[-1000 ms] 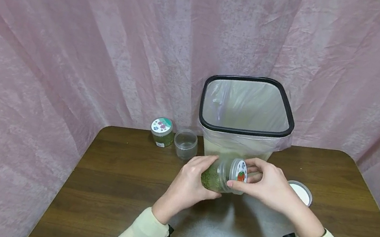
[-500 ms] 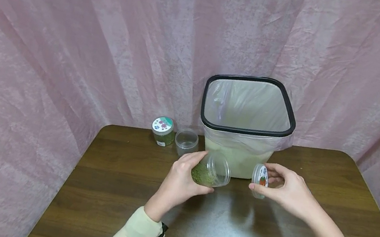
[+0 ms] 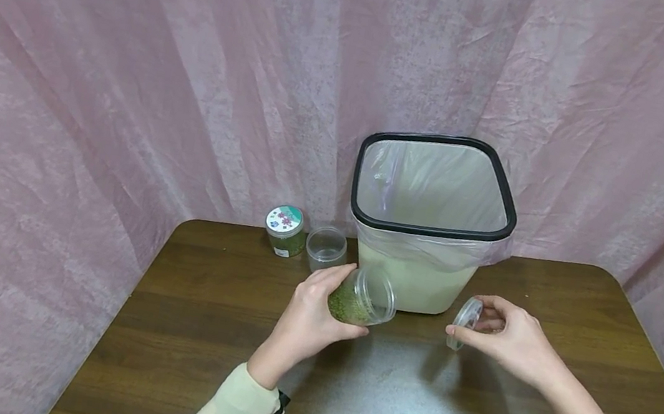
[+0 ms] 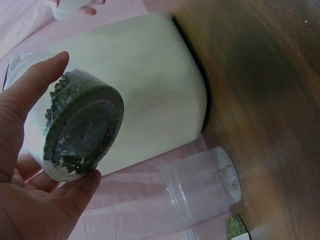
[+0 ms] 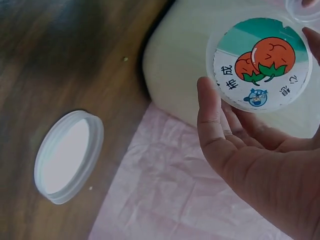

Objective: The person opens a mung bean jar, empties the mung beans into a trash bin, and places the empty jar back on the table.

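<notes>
My left hand (image 3: pixel 310 311) grips a see-through plastic jar (image 3: pixel 349 302) round its side. Small green beans, like mung beans, lie in the jar, which is tilted with its open mouth toward the right. In the left wrist view the jar's base (image 4: pixel 85 130) faces the camera, thumb and fingers on either side. To the right, my right hand (image 3: pixel 513 341) pinches the jar's lid (image 3: pixel 467 319) by its edge, apart from the jar. Orange fruit and a green band are printed on the lid's top (image 5: pixel 260 65), seen in the right wrist view.
Behind the hands stands a cream bin with a black rim (image 3: pixel 432 231) and a plastic liner. Left of it are an uncapped see-through jar (image 3: pixel 327 248) and a lidded jar of green beans (image 3: pixel 284 232). A second lid (image 5: pixel 69 157) lies on the wooden table (image 3: pixel 191 315).
The lid has come off the jar. My right hand has carried it to the right and turned it, while my left hand has shifted slightly left with the jar.
</notes>
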Demonstrator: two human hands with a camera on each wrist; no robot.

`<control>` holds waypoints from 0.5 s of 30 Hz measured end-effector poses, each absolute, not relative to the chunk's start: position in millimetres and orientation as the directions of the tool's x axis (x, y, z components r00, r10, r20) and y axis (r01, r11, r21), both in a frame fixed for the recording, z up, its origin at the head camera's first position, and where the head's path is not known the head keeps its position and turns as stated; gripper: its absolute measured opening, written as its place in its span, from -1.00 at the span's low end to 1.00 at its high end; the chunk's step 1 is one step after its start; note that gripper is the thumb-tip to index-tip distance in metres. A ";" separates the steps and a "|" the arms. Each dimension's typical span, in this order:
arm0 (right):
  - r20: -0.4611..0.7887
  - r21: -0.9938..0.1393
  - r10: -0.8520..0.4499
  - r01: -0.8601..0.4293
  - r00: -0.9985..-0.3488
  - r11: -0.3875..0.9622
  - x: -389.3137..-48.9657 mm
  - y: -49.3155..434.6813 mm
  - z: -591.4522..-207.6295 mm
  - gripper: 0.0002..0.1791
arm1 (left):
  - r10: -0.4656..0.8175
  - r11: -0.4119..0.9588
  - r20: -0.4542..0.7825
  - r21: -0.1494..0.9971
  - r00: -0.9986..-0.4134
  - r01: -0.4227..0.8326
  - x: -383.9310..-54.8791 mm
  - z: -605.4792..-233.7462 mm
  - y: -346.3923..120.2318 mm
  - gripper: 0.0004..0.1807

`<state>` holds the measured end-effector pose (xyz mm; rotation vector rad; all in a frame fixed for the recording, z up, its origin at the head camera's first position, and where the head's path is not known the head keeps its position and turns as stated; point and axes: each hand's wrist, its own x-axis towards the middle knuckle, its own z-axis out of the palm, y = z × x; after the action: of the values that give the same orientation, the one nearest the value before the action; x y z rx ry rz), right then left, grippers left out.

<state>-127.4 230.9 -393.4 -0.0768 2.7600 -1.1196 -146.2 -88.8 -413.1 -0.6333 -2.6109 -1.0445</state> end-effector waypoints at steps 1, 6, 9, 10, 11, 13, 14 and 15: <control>-0.129 -0.692 -0.108 0.011 -0.986 0.722 -127.7 231.7 -395.1 -0.09 | 0.296 0.648 0.390 0.589 -0.872 0.483 -146.1 -413.2 -89.2 0.04; -0.127 -0.686 -0.117 0.002 -0.985 0.727 -130.5 233.8 -405.8 -0.01 | 0.292 0.653 0.387 0.588 -0.875 0.478 -144.6 -413.8 -89.0 0.04; -0.134 -0.679 -0.119 0.004 -0.984 0.734 -132.8 233.3 -411.8 0.01 | 0.304 0.652 0.380 0.585 -0.873 0.482 -143.4 -415.5 -87.6 0.02; -0.137 -0.685 -0.121 0.005 -0.983 0.729 -133.7 233.0 -413.6 0.02 | 0.308 0.653 0.378 0.584 -0.873 0.483 -143.2 -416.1 -87.2 0.02; -0.138 -0.697 -0.126 0.006 -0.982 0.717 -134.5 232.6 -415.5 0.03 | 0.310 0.652 0.376 0.584 -0.873 0.483 -143.0 -416.6 -86.8 0.02; -0.145 -0.731 -0.140 0.011 -0.979 0.682 -136.1 232.0 -419.8 0.05 | 0.310 0.654 0.374 0.583 -0.874 0.482 -142.8 -417.0 -86.4 0.02; -0.150 -0.753 -0.146 0.017 -0.978 0.658 -136.6 231.6 -422.0 0.06 | 0.308 0.656 0.372 0.584 -0.876 0.478 -142.9 -417.0 -86.5 0.02; -0.155 -0.774 -0.154 0.023 -0.976 0.633 -137.2 231.5 -424.4 0.07 | 0.306 0.656 0.372 0.585 -0.876 0.477 -143.0 -416.8 -86.4 0.02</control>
<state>-137.2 231.5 -424.4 -0.1076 2.6472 -1.2596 -143.0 -86.4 -416.8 -0.6341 -2.6340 -1.0316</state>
